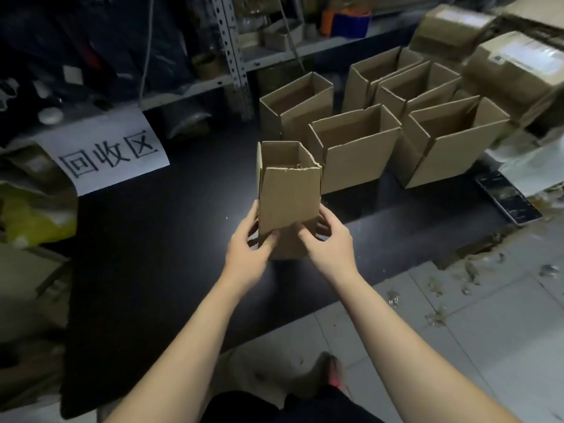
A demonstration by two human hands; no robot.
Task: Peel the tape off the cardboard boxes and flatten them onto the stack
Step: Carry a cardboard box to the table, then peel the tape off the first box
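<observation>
A small open cardboard box stands upright on the black mat, its flaps up. My left hand grips its lower left corner, thumb on the front face. My right hand grips the lower right corner, thumb pressed on the front face too. Behind it stand several more open cardboard boxes: one at the back, one in the middle and one to the right. No tape is visible on the held box.
A white paper sign lies at the mat's left. A phone lies at the right edge. Closed taped boxes pile up at the far right. A metal shelf stands behind. Scraps litter the tiled floor.
</observation>
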